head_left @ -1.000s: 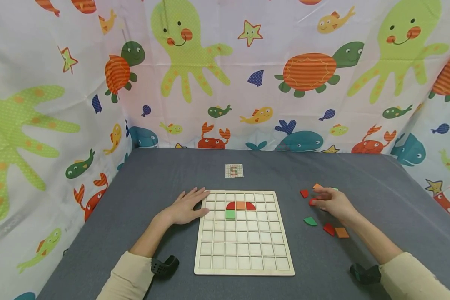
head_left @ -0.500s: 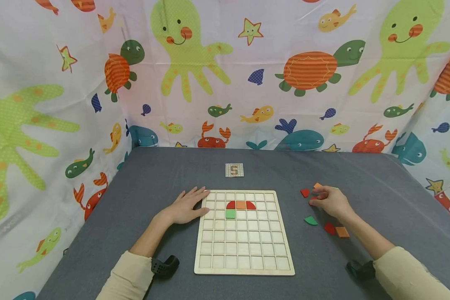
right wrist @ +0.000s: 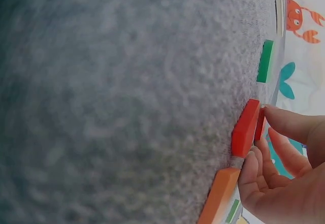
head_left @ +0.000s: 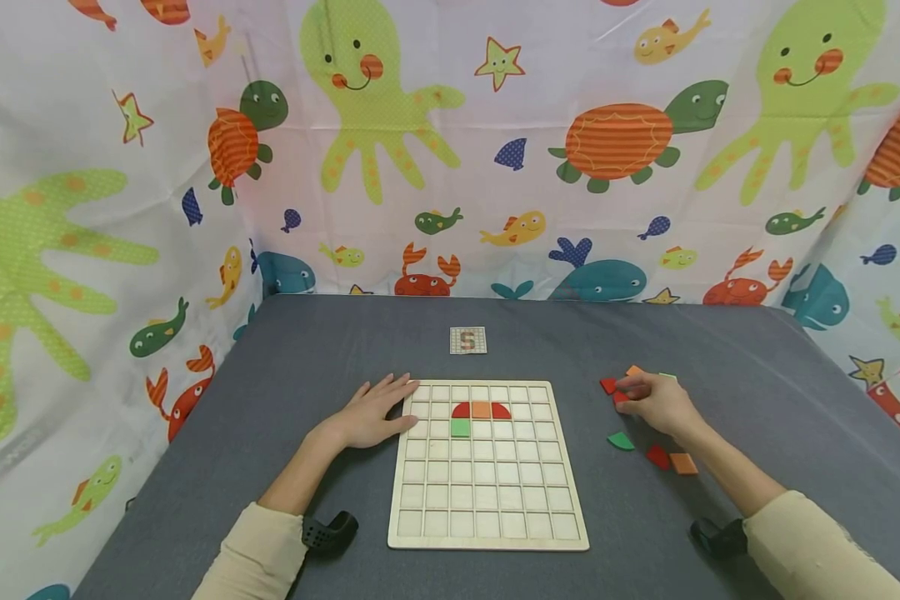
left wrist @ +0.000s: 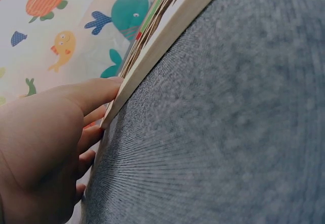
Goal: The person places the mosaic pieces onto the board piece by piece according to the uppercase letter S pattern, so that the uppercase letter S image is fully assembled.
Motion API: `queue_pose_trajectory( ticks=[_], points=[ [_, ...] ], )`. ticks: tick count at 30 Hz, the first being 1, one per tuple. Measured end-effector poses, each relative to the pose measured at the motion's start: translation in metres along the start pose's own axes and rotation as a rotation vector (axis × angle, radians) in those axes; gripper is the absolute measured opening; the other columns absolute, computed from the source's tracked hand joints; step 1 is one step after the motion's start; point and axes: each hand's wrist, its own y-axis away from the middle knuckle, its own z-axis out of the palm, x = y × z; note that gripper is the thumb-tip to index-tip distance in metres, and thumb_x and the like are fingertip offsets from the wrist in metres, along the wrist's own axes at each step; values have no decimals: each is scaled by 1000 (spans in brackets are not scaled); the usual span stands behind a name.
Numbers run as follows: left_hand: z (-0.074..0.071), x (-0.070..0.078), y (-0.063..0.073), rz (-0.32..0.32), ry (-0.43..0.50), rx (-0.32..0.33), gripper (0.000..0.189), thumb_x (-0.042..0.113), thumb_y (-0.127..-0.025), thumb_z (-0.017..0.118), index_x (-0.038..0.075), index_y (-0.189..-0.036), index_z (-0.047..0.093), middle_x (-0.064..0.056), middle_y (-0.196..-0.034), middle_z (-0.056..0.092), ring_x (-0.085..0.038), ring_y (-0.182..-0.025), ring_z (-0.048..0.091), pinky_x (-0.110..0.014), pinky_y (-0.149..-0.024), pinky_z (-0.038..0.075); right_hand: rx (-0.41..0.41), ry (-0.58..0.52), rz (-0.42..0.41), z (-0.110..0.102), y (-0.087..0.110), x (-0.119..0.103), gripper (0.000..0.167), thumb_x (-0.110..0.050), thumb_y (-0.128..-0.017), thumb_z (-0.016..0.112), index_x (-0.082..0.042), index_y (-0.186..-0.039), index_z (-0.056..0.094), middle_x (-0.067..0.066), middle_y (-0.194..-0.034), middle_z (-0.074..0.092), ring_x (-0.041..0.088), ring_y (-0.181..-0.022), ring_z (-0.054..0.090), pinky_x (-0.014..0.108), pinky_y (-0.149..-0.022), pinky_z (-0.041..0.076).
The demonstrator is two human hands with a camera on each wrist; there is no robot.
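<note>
My left hand (head_left: 371, 417) rests at the left edge of a pale wooden grid board (head_left: 487, 545), thumb and fingertips on its rim. Near the top of the board's grid lie two red rounded pieces (head_left: 502, 412), an orange square (head_left: 481, 410) between them and a light green square (head_left: 460, 427) below. To the board's right, my right hand (head_left: 658, 406) pinches a red piece (head_left: 620, 399) low at the table, beside another red piece (head_left: 607, 385). In the right wrist view, the thumb touches the held piece (right wrist: 260, 123), partly hidden behind a nearer red piece (right wrist: 246, 128).
Around the right hand lie a green quarter-round piece (head_left: 621, 441), a red piece (head_left: 657, 457), an orange square (head_left: 684, 464) and another orange piece (head_left: 633, 371). A small pattern card (head_left: 468, 340) lies behind the board. A printed curtain (head_left: 435, 100) surrounds the grey table (head_left: 330, 333).
My right hand has shifted slightly left with the red piece, closer to the other red piece. The left hand and the board have stayed in place.
</note>
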Motion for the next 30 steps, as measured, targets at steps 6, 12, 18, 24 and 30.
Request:
queue_pose_trajectory(
  ticks=[6, 12, 18, 24, 30],
  points=[
    [0, 0, 0, 6, 1, 6, 67, 41, -98, 51, 8, -151, 28, -14, -155, 22, -34, -143, 11, -59, -109, 4, -6, 15, -24, -1, -1, -2, 35, -7, -84, 72, 5, -115, 62, 20, -102, 63, 33, -93, 58, 41, -73, 50],
    [0, 1, 1, 6, 3, 11, 66, 40, -98, 52, 7, -151, 29, -15, -154, 23, -35, -142, 12, -59, -109, 4, -30, -14, -12, -2, -1, -5, 39, -5, -84, 72, 7, -119, 59, 20, -102, 62, 31, -91, 58, 37, -70, 49],
    [4, -4, -1, 0, 1, 17, 67, 43, -98, 51, 11, -152, 28, -11, -155, 22, -32, -143, 11, -57, -110, 3, -62, -16, 3, -4, -1, -7, 37, -4, -83, 72, 6, -117, 60, 15, -95, 58, 29, -86, 53, 34, -65, 47],
    [3, -5, -1, 5, 5, 19, 66, 42, -98, 51, 11, -151, 28, -11, -155, 22, -32, -143, 11, -58, -110, 3, -86, -31, 2, -5, -1, -8, 32, -5, -83, 73, 7, -111, 63, 14, -95, 57, 25, -83, 54, 34, -65, 52],
    [1, -2, 0, 13, 2, 14, 67, 41, -98, 51, 7, -151, 29, -15, -154, 23, -35, -142, 12, -59, -109, 4, -81, -47, 17, -5, 0, -9, 35, -6, -87, 70, 10, -117, 60, 27, -109, 57, 30, -92, 60, 35, -70, 55]
  ],
)
